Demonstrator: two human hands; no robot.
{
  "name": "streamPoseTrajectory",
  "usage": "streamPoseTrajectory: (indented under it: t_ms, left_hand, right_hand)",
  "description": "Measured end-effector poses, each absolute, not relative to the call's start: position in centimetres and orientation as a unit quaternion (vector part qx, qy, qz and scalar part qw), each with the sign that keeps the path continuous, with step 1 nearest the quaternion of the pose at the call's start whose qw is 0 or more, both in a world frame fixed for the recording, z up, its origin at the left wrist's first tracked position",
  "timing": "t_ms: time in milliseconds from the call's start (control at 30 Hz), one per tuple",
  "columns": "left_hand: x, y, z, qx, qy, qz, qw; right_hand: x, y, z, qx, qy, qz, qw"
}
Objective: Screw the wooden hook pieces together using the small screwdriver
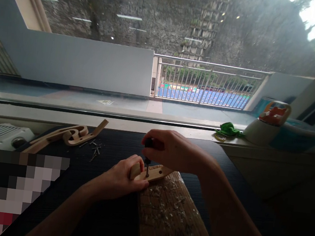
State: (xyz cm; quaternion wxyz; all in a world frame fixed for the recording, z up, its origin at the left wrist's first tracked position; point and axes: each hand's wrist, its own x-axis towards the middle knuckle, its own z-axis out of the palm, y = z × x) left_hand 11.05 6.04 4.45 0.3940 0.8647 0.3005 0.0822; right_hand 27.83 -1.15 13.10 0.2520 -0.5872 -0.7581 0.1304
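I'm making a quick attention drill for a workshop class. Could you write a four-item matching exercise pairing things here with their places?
1. Screwdriver
2. Crumpled green item
3. Loose metal fasteners
4. Wooden piece at the screwdriver's tip

A. On the dark table, left of both hands
B. Gripped by the left hand
C. On the window sill
D. In the right hand

Pairs: 1-D, 2-C, 3-A, 4-B

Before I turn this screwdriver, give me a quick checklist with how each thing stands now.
1. Right hand gripping screwdriver: ok.
2. Left hand holding wooden strip: ok.
3. Screwdriver tip at a hole in the strip: ok.
4. Screw seated in that hole: cannot tell, too small.
5. Left thumb well clear of the tip: not ok, looks close.
6. Loose fasteners off the wooden board: ok.
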Motion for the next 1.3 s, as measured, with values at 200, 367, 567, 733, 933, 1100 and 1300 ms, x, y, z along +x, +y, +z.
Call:
streamPoseTrajectory:
  t_ms: [200,367,567,733,933,1100,1300]
  left_hand:
    - [11.1,6.1,4.5,0.863,0.294,0.082,0.402]
    - [11.2,5.9,5.0,0.867,0.305,0.078,0.387]
    - [11.2,5.9,4.9,0.871,0.300,0.077,0.382]
    - [11.1,5.9,4.9,0.873,0.295,0.076,0.381]
    - [11.1,5.7,5.3,0.875,0.299,0.075,0.374]
    - [11.2,5.7,5.4,0.874,0.304,0.071,0.373]
    - [11.2,6.0,4.7,0.872,0.295,0.082,0.382]
  right_hand:
    - [28.0,-1.1,13.0,-0.579,-0.766,0.134,0.247]
    - [28.1,-0.8,12.7,-0.599,-0.759,0.106,0.231]
    - [27.9,-1.1,13.0,-0.605,-0.752,0.117,0.236]
    - [27.9,-1.4,13.2,-0.587,-0.761,0.131,0.245]
    - [28.3,-0.9,12.7,-0.600,-0.757,0.097,0.238]
    - [28.2,-0.8,12.4,-0.611,-0.751,0.068,0.240]
    - [28.1,-1.4,13.1,-0.585,-0.764,0.116,0.246]
